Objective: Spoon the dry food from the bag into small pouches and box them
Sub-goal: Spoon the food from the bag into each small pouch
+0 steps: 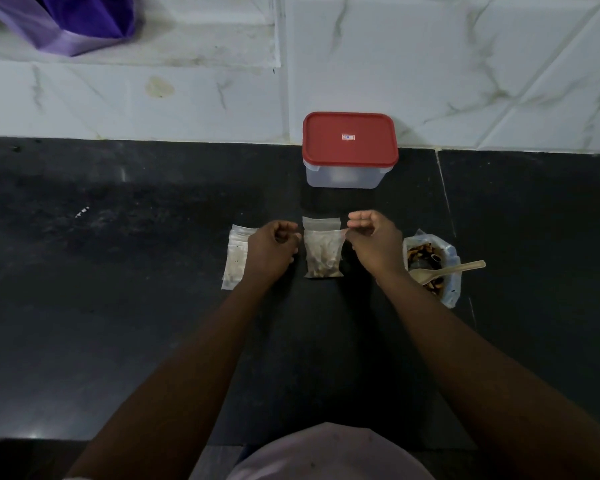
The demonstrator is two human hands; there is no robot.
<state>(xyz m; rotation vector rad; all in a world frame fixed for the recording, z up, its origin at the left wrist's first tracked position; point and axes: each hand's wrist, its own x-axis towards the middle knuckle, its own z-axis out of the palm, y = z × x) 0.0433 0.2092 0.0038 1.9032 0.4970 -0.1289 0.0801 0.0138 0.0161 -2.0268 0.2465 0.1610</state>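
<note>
A filled small pouch [323,252] stands mid-tabletop [118,306], pinched at its top corners: the left hand [270,251] has its grip clamped on the left corner, the right hand [374,244] on the right. Just left, partly under the left hand, lies a stack of empty pouches [234,258]. Toward the right edge sits the open bag of dry food [433,268] with a spoon [445,270] resting in it. At the back edge stands the box [349,148], its red lid on
</note>
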